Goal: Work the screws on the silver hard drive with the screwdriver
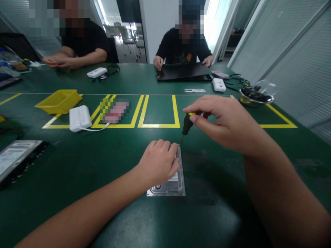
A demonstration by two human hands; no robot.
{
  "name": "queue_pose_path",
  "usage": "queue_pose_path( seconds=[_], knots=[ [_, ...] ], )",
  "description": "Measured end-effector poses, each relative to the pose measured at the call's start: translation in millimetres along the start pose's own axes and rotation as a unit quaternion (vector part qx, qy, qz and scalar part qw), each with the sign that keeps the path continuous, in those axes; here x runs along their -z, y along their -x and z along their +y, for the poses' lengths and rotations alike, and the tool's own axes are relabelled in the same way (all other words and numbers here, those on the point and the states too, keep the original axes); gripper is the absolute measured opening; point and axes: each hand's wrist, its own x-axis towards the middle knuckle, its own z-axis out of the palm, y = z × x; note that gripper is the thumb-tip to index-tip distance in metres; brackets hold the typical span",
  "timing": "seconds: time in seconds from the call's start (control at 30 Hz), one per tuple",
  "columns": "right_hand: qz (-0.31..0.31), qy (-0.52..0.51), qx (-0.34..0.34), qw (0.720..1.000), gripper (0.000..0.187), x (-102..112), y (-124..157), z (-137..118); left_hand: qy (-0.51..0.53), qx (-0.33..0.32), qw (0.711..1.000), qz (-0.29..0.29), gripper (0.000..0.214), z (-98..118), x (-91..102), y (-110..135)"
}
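Note:
A silver hard drive lies flat on the green table in front of me. My left hand rests on top of it with fingers curled, pressing it down. My right hand pinches the yellow-and-dark handle of a small screwdriver, held upright. Its tip touches the drive's far right corner, just beside my left fingers.
A yellow tray and a white box with a cable sit at the left, another drive nearer the left edge. A metal bowl stands at the right. Two people sit across the table, one with a black laptop.

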Motion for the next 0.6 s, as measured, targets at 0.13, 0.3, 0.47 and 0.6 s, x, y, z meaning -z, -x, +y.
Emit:
queue_pose_path(
  seconds=[0.13, 0.3, 0.47, 0.6],
  knots=[
    [0.013, 0.018, -0.014, 1.0, 0.017, -4, -1, -1, 0.002, 0.001, 1.0, 0.0, 0.033, 0, -0.2, 0],
    [0.036, 0.039, -0.032, 0.998, 0.018, -10, -2, -1, 0.001, 0.001, 1.0, 0.001, 0.032, 1, -0.2, -1],
    [0.034, 0.038, -0.029, 0.998, 0.017, -11, -3, 0, -0.001, 0.0, 1.0, 0.007, 0.034, 0, -0.2, 0],
    [0.022, 0.017, -0.016, 0.999, 0.017, -7, -2, 0, 0.001, 0.0, 1.0, 0.007, 0.034, 0, -0.3, 0]
  ],
)
